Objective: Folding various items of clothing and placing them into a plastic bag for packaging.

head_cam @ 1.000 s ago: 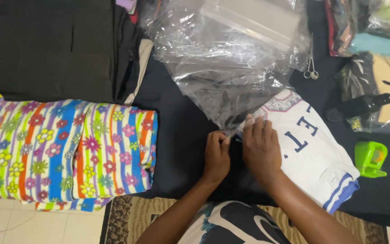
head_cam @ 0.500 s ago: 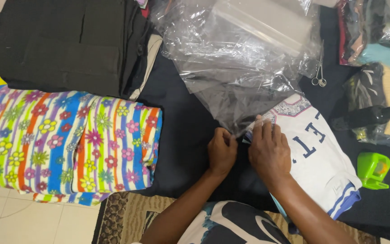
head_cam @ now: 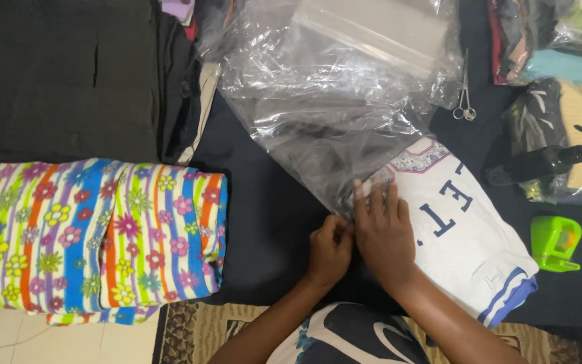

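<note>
A folded white shirt (head_cam: pixel 469 232) with blue letters and blue trim lies on a dark cloth (head_cam: pixel 271 222). A clear plastic bag (head_cam: pixel 331 114) spreads above it, its mouth at the shirt's upper left corner. My left hand (head_cam: pixel 330 249) pinches the bag's edge there. Beside it, touching it, my right hand (head_cam: pixel 382 232) rests on the shirt's corner with the fingertips at the bag's opening. Whether the shirt's corner is inside the bag is hard to tell.
A folded striped flower-print cloth (head_cam: pixel 95 236) lies at the left, dark folded garments (head_cam: pixel 69 74) above it. Small scissors (head_cam: pixel 465 101), a green tape dispenser (head_cam: pixel 555 243), a black object (head_cam: pixel 554 160) and bagged clothes (head_cam: pixel 560 40) sit at the right. A patterned rug (head_cam: pixel 197 330) lies below.
Both hands have stayed together at the shirt's corner and the bag's mouth, working the plastic edge. The view has shifted slightly; the shirt has barely moved.
</note>
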